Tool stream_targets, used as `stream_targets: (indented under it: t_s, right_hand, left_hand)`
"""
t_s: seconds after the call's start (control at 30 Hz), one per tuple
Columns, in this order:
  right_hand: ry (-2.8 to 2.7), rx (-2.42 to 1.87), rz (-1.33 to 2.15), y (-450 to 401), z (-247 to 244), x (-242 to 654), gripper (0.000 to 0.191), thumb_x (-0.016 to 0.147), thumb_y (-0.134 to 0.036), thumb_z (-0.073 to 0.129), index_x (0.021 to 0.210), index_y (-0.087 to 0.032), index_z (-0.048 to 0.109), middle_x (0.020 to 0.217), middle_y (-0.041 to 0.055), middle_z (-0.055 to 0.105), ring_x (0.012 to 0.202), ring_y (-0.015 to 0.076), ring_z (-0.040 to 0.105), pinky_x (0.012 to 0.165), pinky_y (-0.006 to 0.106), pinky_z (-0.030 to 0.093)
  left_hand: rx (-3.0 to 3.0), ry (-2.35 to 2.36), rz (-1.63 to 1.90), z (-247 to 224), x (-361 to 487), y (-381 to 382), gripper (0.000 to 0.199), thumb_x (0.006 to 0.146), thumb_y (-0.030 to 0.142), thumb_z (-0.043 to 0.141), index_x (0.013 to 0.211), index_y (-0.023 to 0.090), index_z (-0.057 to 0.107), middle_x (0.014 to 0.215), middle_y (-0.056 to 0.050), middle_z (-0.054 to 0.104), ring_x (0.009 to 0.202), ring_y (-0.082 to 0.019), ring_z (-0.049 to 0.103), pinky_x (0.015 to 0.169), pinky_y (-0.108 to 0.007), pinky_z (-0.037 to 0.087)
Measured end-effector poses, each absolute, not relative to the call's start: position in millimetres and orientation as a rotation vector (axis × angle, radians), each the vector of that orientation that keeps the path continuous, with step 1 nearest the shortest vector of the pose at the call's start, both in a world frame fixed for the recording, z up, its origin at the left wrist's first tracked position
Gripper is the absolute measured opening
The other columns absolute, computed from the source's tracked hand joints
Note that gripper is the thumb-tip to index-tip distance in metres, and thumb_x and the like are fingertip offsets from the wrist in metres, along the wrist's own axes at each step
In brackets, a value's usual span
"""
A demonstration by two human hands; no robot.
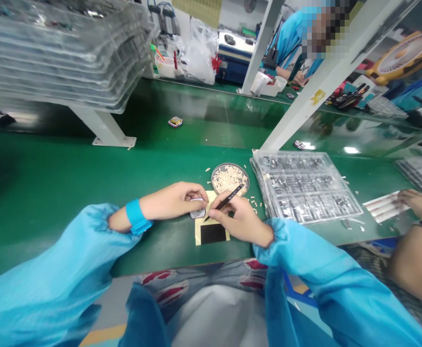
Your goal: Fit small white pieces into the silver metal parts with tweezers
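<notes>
Left hand (175, 201): fingers curled, thumb and fingertips gripping device (197, 211).
Right hand (242, 219): fingers pinched around black tool (229, 198), tip angled down beside device.
Device: at left edge of yellow card (198, 233), on green bench (52, 173).
Dish (248, 183): beyond right hand, filled with small pieces (229, 178).
Trays (305, 188): stacked, right of dish.

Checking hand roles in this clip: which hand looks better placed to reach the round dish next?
Probably the right hand: it holds the black pen-shaped tool and is nearer the round dish. The left hand holds the small device, farther away.
</notes>
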State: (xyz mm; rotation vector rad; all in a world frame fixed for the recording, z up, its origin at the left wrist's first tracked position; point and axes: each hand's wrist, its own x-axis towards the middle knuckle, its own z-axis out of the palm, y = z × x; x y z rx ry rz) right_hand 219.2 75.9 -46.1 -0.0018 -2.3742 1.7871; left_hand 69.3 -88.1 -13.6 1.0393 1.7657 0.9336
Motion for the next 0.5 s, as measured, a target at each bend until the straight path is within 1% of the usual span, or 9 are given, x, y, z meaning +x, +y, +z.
stream_targets:
  t_s: [0.1,0.2,0.3,0.5]
  right_hand:
    - [-2.459,0.047,1.731,75.1,-47.7,219.0,0.017,0.088,-0.034,0.071,0.092,-0.019,0.064,0.086,0.0026,0.068,0.073,0.0139,0.067,0.067,0.026,0.056]
    - [-2.483,0.098,1.696,74.5,-48.5,219.1,0.016,0.089,-0.033,0.070,0.092,-0.019,0.064,0.085,0.0023,0.069,0.071,0.0131,0.065,0.066,0.026,0.054]
    - [-2.477,0.129,1.686,74.2,-48.9,219.5,0.017,0.089,-0.033,0.070,0.093,-0.019,0.063,0.086,0.0024,0.069,0.071,0.0131,0.065,0.066,0.026,0.054]
    - [-2.445,0.177,1.683,74.8,-45.3,221.1,0.014,0.090,-0.032,0.069,0.092,-0.020,0.064,0.085,0.0023,0.069,0.072,0.0138,0.065,0.066,0.026,0.052]
  left_hand:
    - [1.096,1.781,0.921,-16.4,68.1,-88.5,0.026,0.088,0.035,0.060,0.101,0.015,0.069,0.086,-0.003,0.071,0.076,-0.017,0.061,0.068,-0.025,0.045]
    - [1.140,1.763,0.898,-17.2,66.8,-91.1,0.027,0.089,0.035,0.059,0.105,0.016,0.070,0.087,-0.003,0.072,0.076,-0.016,0.061,0.066,-0.025,0.044]
    - [1.126,1.736,0.920,-17.1,67.0,-93.1,0.027,0.089,0.035,0.059,0.108,0.017,0.067,0.087,-0.003,0.072,0.076,-0.017,0.063,0.064,-0.025,0.045]
    - [1.074,1.719,0.931,-20.2,68.5,-92.4,0.021,0.086,0.029,0.061,0.103,0.016,0.063,0.084,-0.004,0.074,0.076,-0.017,0.067,0.064,-0.025,0.046]
